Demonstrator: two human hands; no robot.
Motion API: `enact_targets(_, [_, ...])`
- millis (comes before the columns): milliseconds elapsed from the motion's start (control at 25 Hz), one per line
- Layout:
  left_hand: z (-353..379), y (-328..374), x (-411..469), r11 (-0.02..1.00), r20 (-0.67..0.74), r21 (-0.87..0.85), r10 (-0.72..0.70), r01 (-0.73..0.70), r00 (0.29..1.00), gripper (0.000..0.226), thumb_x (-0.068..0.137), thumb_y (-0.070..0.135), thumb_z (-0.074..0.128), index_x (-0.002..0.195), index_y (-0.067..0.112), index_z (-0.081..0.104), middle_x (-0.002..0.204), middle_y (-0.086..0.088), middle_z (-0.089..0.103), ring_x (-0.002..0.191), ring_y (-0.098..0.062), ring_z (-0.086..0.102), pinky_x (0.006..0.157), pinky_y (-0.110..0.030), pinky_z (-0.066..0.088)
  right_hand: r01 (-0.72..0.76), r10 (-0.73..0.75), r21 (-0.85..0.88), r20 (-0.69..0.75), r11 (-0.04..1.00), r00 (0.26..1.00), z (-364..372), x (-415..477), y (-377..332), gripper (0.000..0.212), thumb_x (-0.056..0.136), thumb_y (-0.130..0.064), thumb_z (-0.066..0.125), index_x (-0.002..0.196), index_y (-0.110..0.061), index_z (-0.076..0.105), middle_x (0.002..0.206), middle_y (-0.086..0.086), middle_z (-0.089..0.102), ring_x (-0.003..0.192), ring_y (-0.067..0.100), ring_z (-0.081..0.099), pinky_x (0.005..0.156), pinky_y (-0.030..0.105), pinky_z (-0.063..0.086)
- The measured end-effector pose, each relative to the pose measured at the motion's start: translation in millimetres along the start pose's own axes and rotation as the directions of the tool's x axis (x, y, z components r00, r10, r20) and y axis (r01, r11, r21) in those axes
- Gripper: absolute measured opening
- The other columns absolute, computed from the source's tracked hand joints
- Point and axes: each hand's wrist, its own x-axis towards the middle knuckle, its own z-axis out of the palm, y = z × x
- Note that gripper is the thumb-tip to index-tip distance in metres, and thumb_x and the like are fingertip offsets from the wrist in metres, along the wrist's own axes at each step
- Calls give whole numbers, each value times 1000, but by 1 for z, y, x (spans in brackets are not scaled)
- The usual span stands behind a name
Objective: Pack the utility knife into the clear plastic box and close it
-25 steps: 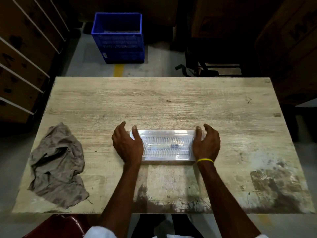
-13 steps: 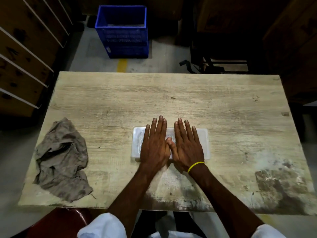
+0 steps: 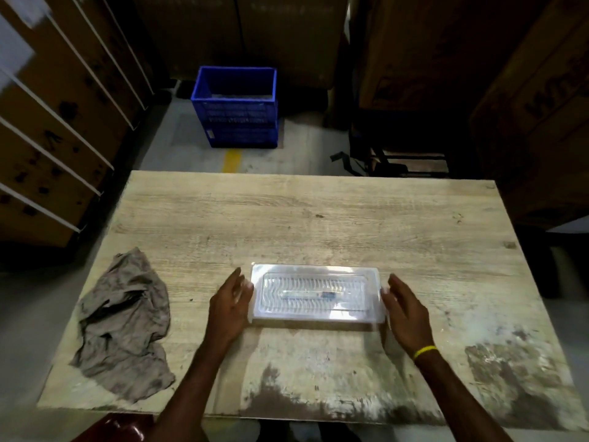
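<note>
Risk is judged to lie mostly in the lid. The clear plastic box [image 3: 317, 293] is seen lying flat on the desk [image 3: 318, 218], near its front edge, with the lid down over it, and the utility knife [image 3: 309, 295] can be made out through the ribbed cover as a thin, pale shape along the middle. Whether the lid is snapped fully along all edges cannot be told from this view; if one corner is not locked, the box could spring open when it is lifted, and the knife could slide out. The smooth plastic could also slip if it is squeezed only at the two short ends, and a hard squeeze might bend the thin walls and release the catch. A firm press along the rim would probably be wanted before the box is picked up.

The left hand [image 3: 231, 306] is held at the left short end of the box, fingers spread and loosely curved, with fingertips just at the edge; real contact cannot be confirmed. The right hand [image 3: 406, 311], with a yellow band [image 3: 425, 351] at the wrist, is held in the same manner at the right short end. Both hands are open and nothing is gripped by them. A crumpled grey cloth [image 3: 124, 327] is lying well apart on the left of the desk and is not involved.
</note>
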Motion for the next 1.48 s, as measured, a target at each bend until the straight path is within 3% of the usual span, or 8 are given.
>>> enact_targets(120, [-5, -12, -18, 903, 63, -402, -140, 153, 988, 21, 89, 14, 72, 107, 23, 77, 107, -2, 79, 108, -27, 72, 86, -28, 58, -220, 207, 416, 76, 883, 975, 3, -12, 15, 21, 93, -10, 67, 113, -14, 73, 123, 19, 71, 112, 32, 67, 97, 46, 57])
enact_targets(200, [1, -15, -30, 847, 88, -491, -184, 203, 979, 22, 87, 12, 74, 106, 22, 77, 105, -2, 80, 106, -27, 73, 85, -33, 61, -300, 278, 512, 122, 805, 953, 13, -20, 17, 14, 93, -6, 66, 101, -12, 76, 115, 25, 73, 97, 32, 70, 76, 35, 64])
enact_targets(280, [6, -12, -35, 828, 72, -524, -191, 199, 979, 25, 88, 10, 72, 111, 20, 76, 106, -1, 79, 107, -25, 73, 87, -36, 60, -296, 290, 530, 97, 795, 952, 20, -22, 11, 16, 95, -6, 63, 100, -14, 76, 109, 21, 75, 91, 27, 69, 68, 27, 63])
enact_targets(360, [8, -2, -29, 834, 43, -526, -172, 169, 984, 27, 90, 8, 70, 115, 18, 74, 107, 0, 79, 106, -21, 73, 90, -39, 58, -230, 239, 503, 48, 833, 970, 24, -13, 2, 19, 97, -7, 60, 108, -15, 74, 108, 13, 74, 96, 24, 67, 74, 27, 61])
enact_targets(520, [12, 29, 9, 882, -31, -462, -116, 88, 993, 33, 94, 1, 62, 127, 3, 66, 121, -8, 72, 110, -18, 67, 100, -38, 52, -175, 191, 455, 11, 873, 981, 35, 21, -30, 27, 101, -7, 54, 124, 1, 66, 120, 18, 70, 108, 29, 63, 101, 52, 51])
enact_targets(680, [21, 44, 39, 900, -76, -426, -135, 90, 988, 34, 97, 0, 57, 131, -3, 62, 132, -16, 65, 121, -26, 62, 108, -42, 48, -180, 216, 437, -32, 881, 976, 48, 42, -43, 31, 102, -6, 51, 129, 3, 63, 127, 24, 66, 113, 33, 61, 106, 58, 47])
enact_targets(1160, [32, 38, 30, 861, -88, -480, -237, 167, 967, 35, 101, 10, 56, 134, 1, 60, 131, -12, 67, 121, -25, 63, 107, -46, 50, -165, 186, 355, -25, 920, 982, 49, 41, -48, 34, 103, -10, 49, 133, 0, 62, 131, 22, 65, 124, 41, 59, 106, 58, 46])
enact_targets(1480, [26, 40, 33, 939, -144, -305, -210, 158, 967, 30, 94, 9, 64, 123, 2, 69, 119, -15, 73, 112, -31, 68, 98, -42, 53, -196, 220, 286, -54, 938, 974, 40, 40, -55, 33, 99, -15, 58, 129, -3, 64, 132, 19, 65, 125, 37, 59, 109, 49, 44])
